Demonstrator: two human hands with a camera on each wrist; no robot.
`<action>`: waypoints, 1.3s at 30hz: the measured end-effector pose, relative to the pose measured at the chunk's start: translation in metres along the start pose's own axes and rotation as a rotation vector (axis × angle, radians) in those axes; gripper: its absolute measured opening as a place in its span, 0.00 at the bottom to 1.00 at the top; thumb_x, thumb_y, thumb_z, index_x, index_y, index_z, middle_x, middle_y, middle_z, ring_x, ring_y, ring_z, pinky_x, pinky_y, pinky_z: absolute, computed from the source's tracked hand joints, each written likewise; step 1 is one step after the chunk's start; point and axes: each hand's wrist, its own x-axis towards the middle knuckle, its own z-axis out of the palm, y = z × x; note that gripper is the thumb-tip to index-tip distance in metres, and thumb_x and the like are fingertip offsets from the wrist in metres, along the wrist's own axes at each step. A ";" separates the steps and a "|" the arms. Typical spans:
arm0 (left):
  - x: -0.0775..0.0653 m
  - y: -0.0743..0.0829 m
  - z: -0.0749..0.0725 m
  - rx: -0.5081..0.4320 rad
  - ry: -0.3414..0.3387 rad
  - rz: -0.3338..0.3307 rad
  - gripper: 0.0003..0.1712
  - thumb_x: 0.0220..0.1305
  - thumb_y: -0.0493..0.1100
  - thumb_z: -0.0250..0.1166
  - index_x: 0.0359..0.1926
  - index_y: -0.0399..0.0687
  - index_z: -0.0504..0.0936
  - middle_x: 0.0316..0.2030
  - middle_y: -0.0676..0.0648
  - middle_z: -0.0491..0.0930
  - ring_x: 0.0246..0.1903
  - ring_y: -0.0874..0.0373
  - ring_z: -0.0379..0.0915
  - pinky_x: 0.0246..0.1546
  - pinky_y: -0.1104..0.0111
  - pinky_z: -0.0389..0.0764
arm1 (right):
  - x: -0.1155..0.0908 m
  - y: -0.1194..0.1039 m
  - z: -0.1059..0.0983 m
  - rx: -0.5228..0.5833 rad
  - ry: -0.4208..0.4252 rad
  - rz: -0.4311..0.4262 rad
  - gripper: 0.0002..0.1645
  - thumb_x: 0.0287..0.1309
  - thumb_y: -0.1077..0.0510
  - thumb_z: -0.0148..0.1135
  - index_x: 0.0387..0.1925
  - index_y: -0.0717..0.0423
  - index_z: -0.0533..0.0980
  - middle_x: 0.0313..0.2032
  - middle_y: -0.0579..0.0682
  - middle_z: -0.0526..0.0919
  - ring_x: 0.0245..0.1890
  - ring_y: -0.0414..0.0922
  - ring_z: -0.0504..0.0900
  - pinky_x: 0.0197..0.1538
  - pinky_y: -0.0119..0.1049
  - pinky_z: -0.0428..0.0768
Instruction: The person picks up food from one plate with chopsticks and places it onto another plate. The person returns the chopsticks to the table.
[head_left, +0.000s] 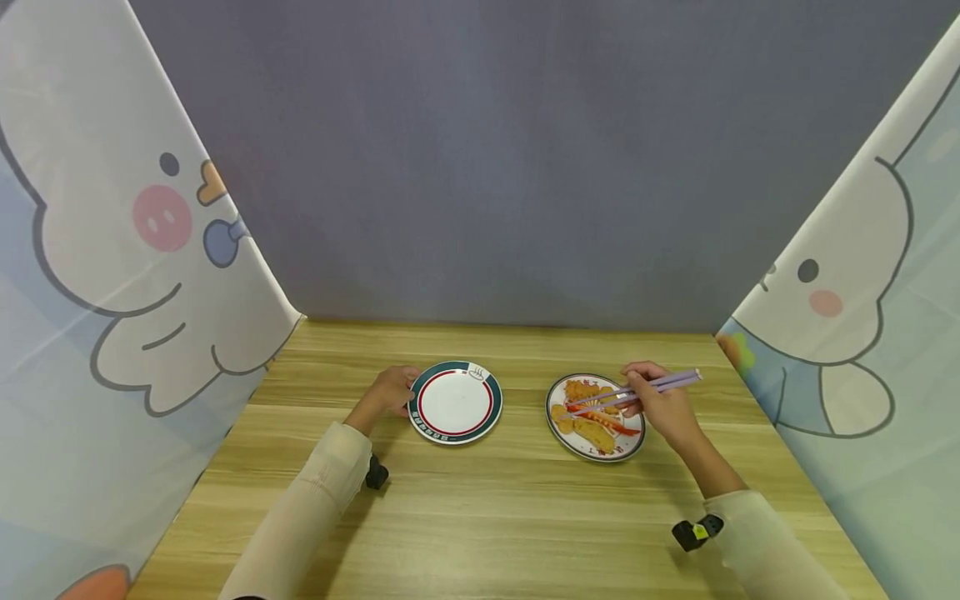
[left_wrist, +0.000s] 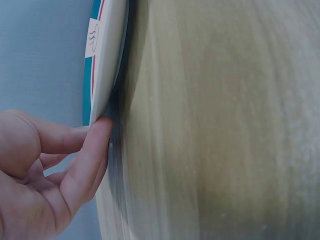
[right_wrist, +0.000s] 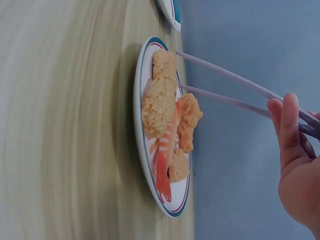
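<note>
Chopsticks (head_left: 678, 381), gripped in the right hand (head_left: 662, 410), point their parted tips at fried pieces (right_wrist: 159, 107) on the food plate (head_left: 570, 441); contact is unclear. A red-striped shrimp (right_wrist: 166, 155) lies crowded among them. Leftward, the left hand (head_left: 390, 389) pinches a green-rimmed plate (head_left: 455, 402). Both plates rest on the worktop (head_left: 487, 525), before a grey backdrop (head_left: 480, 167).

**Anyone else squinting at this food plate (head_left: 572, 442)?**

The red lettering (head_left: 603, 451) by its rim is coming out too small for reading, and the food (right_wrist: 157, 112) is covering its middle. Above it in the right wrist view, the green-rimmed plate (right_wrist: 171, 13) is getting chopped by the top edge; right of it, the right hand (right_wrist: 304, 172) and chopsticks (right_wrist: 227, 75) are running off. Below it in the head view, left sleeve (head_left: 300, 508) and right sleeve (head_left: 772, 542) are getting cut too.
</note>
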 end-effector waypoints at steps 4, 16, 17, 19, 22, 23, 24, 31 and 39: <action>0.000 0.000 0.001 -0.006 0.007 -0.005 0.31 0.60 0.22 0.54 0.65 0.37 0.75 0.53 0.30 0.77 0.38 0.50 0.80 0.28 0.62 0.91 | -0.001 0.001 0.002 0.001 0.030 0.030 0.11 0.76 0.61 0.51 0.41 0.52 0.80 0.27 0.51 0.83 0.19 0.43 0.85 0.21 0.37 0.86; 0.000 0.001 0.001 0.004 0.007 -0.002 0.32 0.61 0.22 0.54 0.67 0.36 0.74 0.54 0.29 0.77 0.40 0.47 0.81 0.28 0.63 0.90 | -0.005 0.009 0.008 -0.017 0.090 0.094 0.10 0.75 0.60 0.51 0.43 0.60 0.78 0.26 0.56 0.84 0.20 0.44 0.87 0.22 0.39 0.87; 0.000 0.001 0.001 0.003 0.007 -0.003 0.31 0.61 0.23 0.54 0.67 0.36 0.74 0.54 0.29 0.77 0.40 0.47 0.81 0.28 0.63 0.90 | -0.006 0.009 0.008 -0.024 0.095 0.107 0.11 0.76 0.60 0.51 0.44 0.62 0.78 0.26 0.55 0.85 0.20 0.44 0.87 0.23 0.39 0.88; 0.001 0.001 0.001 0.001 0.008 -0.003 0.31 0.61 0.23 0.55 0.67 0.35 0.74 0.54 0.29 0.77 0.40 0.46 0.82 0.28 0.63 0.90 | -0.007 0.009 0.009 -0.042 0.112 0.136 0.12 0.75 0.60 0.51 0.46 0.66 0.77 0.26 0.52 0.86 0.21 0.44 0.87 0.24 0.39 0.88; 0.001 0.001 0.001 0.000 0.006 -0.001 0.31 0.61 0.23 0.54 0.67 0.35 0.73 0.54 0.29 0.77 0.40 0.47 0.81 0.29 0.63 0.91 | -0.008 0.009 0.010 -0.064 0.151 0.181 0.16 0.75 0.60 0.51 0.51 0.71 0.76 0.24 0.46 0.86 0.21 0.43 0.88 0.26 0.40 0.89; 0.001 0.001 0.001 -0.001 0.007 -0.001 0.31 0.61 0.23 0.54 0.67 0.35 0.74 0.54 0.29 0.77 0.41 0.47 0.81 0.29 0.63 0.91 | -0.009 0.009 0.011 -0.075 0.166 0.195 0.17 0.75 0.60 0.52 0.52 0.72 0.75 0.23 0.45 0.86 0.21 0.42 0.88 0.27 0.40 0.89; 0.001 0.001 0.001 -0.002 0.007 -0.002 0.31 0.61 0.23 0.54 0.67 0.35 0.74 0.54 0.29 0.76 0.41 0.47 0.81 0.29 0.63 0.91 | -0.009 0.009 0.012 -0.080 0.184 0.208 0.18 0.75 0.60 0.52 0.53 0.73 0.75 0.23 0.45 0.86 0.21 0.42 0.88 0.27 0.40 0.90; 0.002 0.000 -0.001 -0.009 0.011 -0.001 0.30 0.62 0.23 0.54 0.66 0.37 0.74 0.55 0.30 0.75 0.40 0.48 0.79 0.29 0.64 0.90 | -0.010 0.006 0.020 -0.100 0.284 0.233 0.20 0.73 0.60 0.54 0.55 0.72 0.77 0.23 0.48 0.87 0.21 0.42 0.88 0.29 0.39 0.90; 0.001 -0.002 0.000 -0.010 0.012 0.010 0.32 0.60 0.22 0.54 0.66 0.36 0.75 0.53 0.31 0.76 0.37 0.51 0.79 0.27 0.64 0.90 | -0.012 0.010 0.018 -0.027 0.371 0.255 0.11 0.72 0.59 0.57 0.45 0.60 0.83 0.22 0.49 0.87 0.17 0.40 0.86 0.24 0.34 0.88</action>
